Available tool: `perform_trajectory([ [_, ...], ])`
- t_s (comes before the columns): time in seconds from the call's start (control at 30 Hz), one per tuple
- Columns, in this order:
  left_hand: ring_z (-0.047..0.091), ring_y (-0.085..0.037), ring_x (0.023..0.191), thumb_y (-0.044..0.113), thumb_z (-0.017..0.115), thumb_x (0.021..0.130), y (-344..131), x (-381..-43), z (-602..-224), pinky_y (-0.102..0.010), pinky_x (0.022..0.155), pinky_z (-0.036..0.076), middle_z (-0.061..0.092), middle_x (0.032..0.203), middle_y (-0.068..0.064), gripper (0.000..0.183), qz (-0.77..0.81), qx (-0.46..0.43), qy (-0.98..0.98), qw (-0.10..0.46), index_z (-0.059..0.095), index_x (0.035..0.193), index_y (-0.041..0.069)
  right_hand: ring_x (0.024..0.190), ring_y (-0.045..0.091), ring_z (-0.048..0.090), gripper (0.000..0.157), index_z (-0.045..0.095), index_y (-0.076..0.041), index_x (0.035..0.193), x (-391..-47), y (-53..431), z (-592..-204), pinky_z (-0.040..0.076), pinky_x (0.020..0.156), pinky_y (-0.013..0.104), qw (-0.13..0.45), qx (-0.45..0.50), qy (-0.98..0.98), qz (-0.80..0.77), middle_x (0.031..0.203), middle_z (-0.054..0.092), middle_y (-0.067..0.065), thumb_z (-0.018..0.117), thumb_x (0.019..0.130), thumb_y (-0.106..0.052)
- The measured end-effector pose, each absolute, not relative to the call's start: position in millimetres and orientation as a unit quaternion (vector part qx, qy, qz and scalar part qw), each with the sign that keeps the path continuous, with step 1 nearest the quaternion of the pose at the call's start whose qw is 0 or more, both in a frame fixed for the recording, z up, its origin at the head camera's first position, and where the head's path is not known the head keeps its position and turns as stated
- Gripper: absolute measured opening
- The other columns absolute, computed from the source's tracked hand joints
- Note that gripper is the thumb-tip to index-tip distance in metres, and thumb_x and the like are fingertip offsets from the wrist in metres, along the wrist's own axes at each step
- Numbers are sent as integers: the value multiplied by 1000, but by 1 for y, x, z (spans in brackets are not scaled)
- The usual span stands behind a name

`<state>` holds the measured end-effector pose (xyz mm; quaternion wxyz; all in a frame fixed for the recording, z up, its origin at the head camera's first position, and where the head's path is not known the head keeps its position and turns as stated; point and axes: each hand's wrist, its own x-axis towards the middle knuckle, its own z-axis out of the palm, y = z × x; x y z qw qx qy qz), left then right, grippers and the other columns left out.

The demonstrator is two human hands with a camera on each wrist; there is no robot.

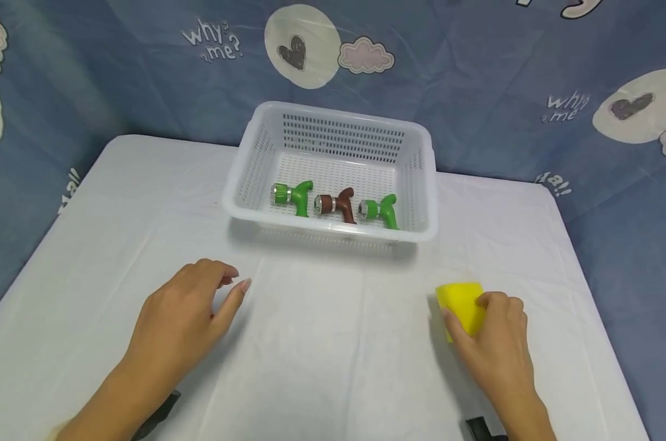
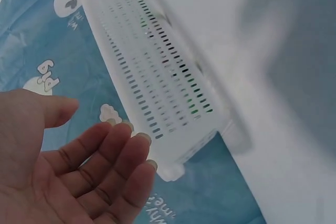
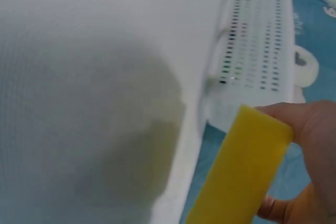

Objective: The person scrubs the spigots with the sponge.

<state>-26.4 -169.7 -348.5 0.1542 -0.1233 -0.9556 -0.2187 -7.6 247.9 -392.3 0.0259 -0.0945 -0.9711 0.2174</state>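
Note:
My right hand (image 1: 501, 343) pinches a yellow sponge (image 1: 461, 306) between thumb and fingers, over the right side of the white table. In the right wrist view the sponge (image 3: 244, 166) is a thick block, its shadow falling on the cloth. My left hand (image 1: 187, 306) hovers at the left with loosely bent fingers, holding nothing; its palm (image 2: 79, 187) shows in the left wrist view. Beyond both hands is a white plastic basket (image 1: 333, 228). Inside lie a green tap (image 1: 300, 196), a brown tap (image 1: 344, 205) and another green tap (image 1: 387, 211) in a row.
The table (image 1: 311, 343) has a white cloth over it. A blue printed curtain (image 1: 162, 79) hangs behind the table and down both sides. The basket stands near the table's back edge, with slotted walls and a raised rim.

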Motion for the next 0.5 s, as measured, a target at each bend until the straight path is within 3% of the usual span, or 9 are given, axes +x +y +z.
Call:
perform_trajectory([
  [0.2, 62, -19, 78, 22, 81, 90, -162, -25, -358, -39, 55, 51, 70, 100, 1, 21, -229, -128, -954, 146, 72, 103, 9, 91, 37, 46, 74, 46, 2, 114, -18, 251, -405, 46, 64, 42, -55, -129, -972, 187, 106, 40, 22, 68, 92, -65],
  [0.33, 63, -23, 86, 23, 80, 92, -159, -26, -358, -43, 59, 53, 70, 102, 0, 22, -230, -131, -956, 130, 71, 105, 9, 89, 37, 51, 87, 48, 3, 119, -18, 254, -403, 49, 61, 43, -101, -122, -972, 172, 107, 43, 23, 57, 91, -78],
  [0.5, 64, -32, 103, 30, 78, 95, -153, -27, -358, -51, 79, 55, 69, 116, -8, 36, -237, -125, -960, 88, 69, 118, 5, 93, 42, 56, 95, 54, 5, 132, -10, 252, -379, 51, 62, 53, -105, -80, -984, 116, 115, 59, 28, 44, 95, -82],
])
